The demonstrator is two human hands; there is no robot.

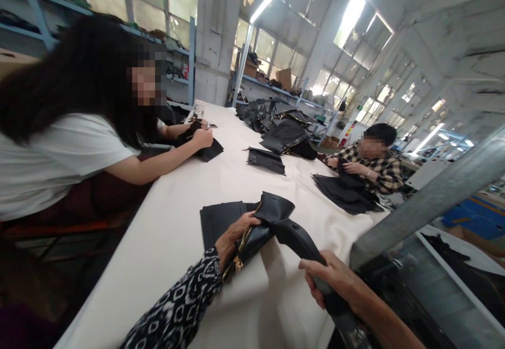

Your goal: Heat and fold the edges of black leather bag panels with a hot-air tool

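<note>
My left hand (pixel 240 233) is closed on the edge of a black leather bag (pixel 276 208) with a gold zipper and a tan pull. The bag is tilted up above the white table. My right hand (pixel 335 280) wraps round the grip of a black curved hand-held tool (pixel 300 239); its exact kind is unclear. The tool's far end meets the bag's side, and whether it touches I cannot tell. Just beyond my left hand, a stack of flat black pieces (pixel 219 223) lies on the table, partly hidden by the bag.
A white-covered table (pixel 189 202) spreads ahead. At left a person (pixel 79 144) handles black pieces; at right another person (pixel 374 162) works beside a black stack (pixel 343 194). Black bags (pixel 286 128) are heaped at the back. A slanting metal post (pixel 426 191) stands close on my right.
</note>
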